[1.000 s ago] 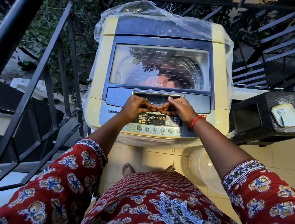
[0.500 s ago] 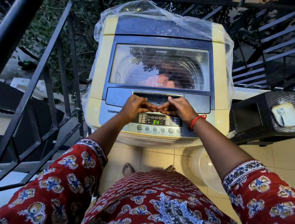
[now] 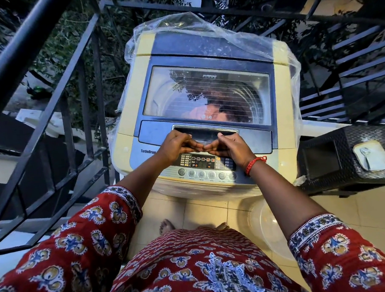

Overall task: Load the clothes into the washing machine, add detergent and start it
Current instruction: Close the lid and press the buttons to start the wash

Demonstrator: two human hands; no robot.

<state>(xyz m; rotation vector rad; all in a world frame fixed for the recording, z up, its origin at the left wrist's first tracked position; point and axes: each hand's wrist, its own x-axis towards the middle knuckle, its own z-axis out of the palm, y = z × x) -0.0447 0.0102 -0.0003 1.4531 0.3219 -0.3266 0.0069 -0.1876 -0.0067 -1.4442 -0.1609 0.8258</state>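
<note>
- The washing machine (image 3: 209,111) stands straight ahead of the person, its lid (image 3: 205,93) down flat. Through the lid's window some clothes (image 3: 203,112) show as a pinkish shape inside the drum, so loading looks done.
- Both hands rest at the front edge of that lid, side by side, on the long handle recess (image 3: 205,133) that runs left to right across the machine.
- The left hand (image 3: 175,147) has its fingers (image 3: 183,137) curled, tips tucked toward the recess. Whether they truly grip the lip or merely rest on it I cannot tell.
- The right hand (image 3: 231,147) mirrors it, fingers bent and pointing inward toward the left hand, the two sets of fingertips nearly meeting in the middle. It holds no loose thing.
- The relation that matters: the control panel (image 3: 206,165), with its lit display and row of round buttons (image 3: 207,175), lies just below the hands, on the person's side of them. The row runs left to right, parallel to the handle.
- To press a button, either hand must draw back toward the body and come down. The right wrist already hangs over the right end of the row, so I'd judge that hand the nearer for those buttons, and the left for the others.
- No detergent container is plainly visible; a dark wicker stand (image 3: 355,155) sits just right of the machine.
</note>
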